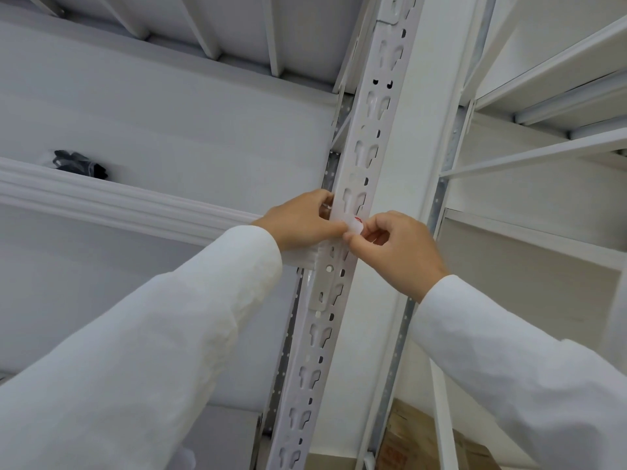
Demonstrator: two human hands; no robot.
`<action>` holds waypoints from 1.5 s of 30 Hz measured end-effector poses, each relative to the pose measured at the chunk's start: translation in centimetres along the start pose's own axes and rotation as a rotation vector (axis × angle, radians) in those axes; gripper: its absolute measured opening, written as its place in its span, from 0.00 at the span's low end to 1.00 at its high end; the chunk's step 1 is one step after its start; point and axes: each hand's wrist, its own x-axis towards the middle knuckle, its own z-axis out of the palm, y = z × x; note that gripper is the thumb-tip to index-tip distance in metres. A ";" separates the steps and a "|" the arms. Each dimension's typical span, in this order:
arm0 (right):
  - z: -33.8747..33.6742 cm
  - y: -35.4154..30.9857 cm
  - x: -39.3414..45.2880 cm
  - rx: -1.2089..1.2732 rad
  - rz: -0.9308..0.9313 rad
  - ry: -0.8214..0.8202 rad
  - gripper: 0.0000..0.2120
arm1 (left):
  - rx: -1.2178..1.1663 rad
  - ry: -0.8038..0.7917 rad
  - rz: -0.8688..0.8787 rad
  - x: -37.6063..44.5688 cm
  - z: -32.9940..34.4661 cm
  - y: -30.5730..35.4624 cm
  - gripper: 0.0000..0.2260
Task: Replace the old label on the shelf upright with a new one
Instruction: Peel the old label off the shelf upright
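Up high, left hand (300, 220) and right hand (395, 247) both pinching the label (353, 226) on the upright (368, 130).

The label (353, 226) is mostly covered by the fingertips of both hands; its red print is unreadable. The shelf upright (359, 154) runs past top and bottom edges.

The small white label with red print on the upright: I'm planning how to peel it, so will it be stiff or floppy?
The small white label with red print looks thin, so probably floppy and light. Left hand and right hand both pinch it, suggesting fiddly handling; it may tear.
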 end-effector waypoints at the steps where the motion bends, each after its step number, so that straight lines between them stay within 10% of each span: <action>1: 0.1 0.1 0.0 -0.036 -0.005 -0.002 0.13 | 0.002 0.001 -0.001 -0.1 0.0 0.0 0.31; 10: 0.1 0.1 0.2 -0.010 0.007 0.047 0.12 | -0.001 0.014 0.007 -0.5 0.0 0.4 0.40; 19: -0.4 0.2 0.2 0.020 0.010 0.105 0.10 | 0.061 0.043 -0.014 -0.3 0.0 0.2 0.21; 45: -1.6 0.5 0.7 0.007 0.037 0.028 0.11 | 0.108 0.064 -0.021 -0.7 0.1 0.7 0.19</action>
